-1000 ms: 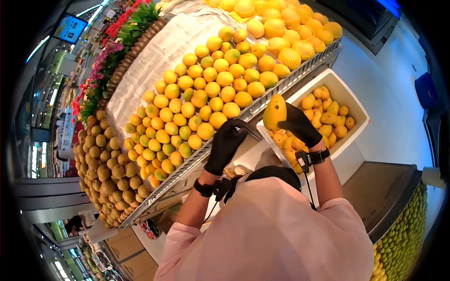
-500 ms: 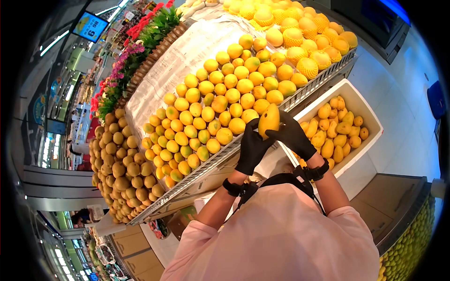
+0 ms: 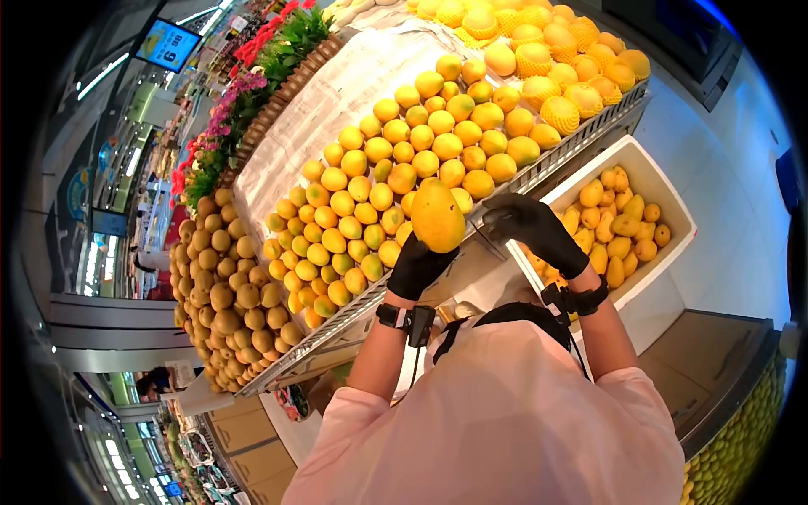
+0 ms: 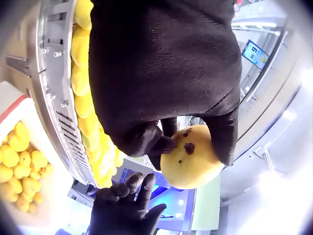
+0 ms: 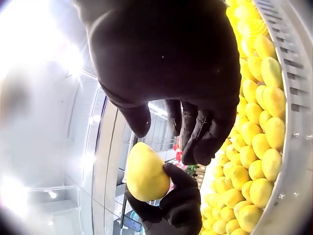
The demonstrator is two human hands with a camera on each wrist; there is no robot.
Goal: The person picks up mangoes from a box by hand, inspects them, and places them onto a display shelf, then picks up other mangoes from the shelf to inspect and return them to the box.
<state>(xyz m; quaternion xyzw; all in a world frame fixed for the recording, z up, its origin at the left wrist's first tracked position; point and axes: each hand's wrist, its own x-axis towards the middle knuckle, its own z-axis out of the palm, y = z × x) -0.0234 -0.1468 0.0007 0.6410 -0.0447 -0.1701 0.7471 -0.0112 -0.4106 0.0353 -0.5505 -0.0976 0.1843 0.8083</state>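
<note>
A yellow mango [image 3: 438, 217] sits in my black-gloved left hand [image 3: 419, 268], held up in front of the fruit display. In the left wrist view, the fingers and thumb grip the mango [image 4: 193, 166], and dark spots mark its skin. Just to the right, my gloved right hand [image 3: 539, 233] is apart from the fruit, its fingers loosely bent around nothing. From the right wrist, the mango [image 5: 145, 174] appears beyond my right fingertips, pinched by the left hand [image 5: 178, 208].
Rows of yellow mangoes [image 3: 379, 177] lie on the slanted display behind a metal rail [image 3: 547, 164]. A white foam box [image 3: 686, 231] of mangoes stands at the right. Brown round fruit [image 3: 223, 295] is piled at the left, and net-wrapped yellow fruit [image 3: 560, 114] at the top.
The mango has passed from my right hand to my left, after both hands met on it. My left hand has since moved leftward with it, and the right has drawn away.
</note>
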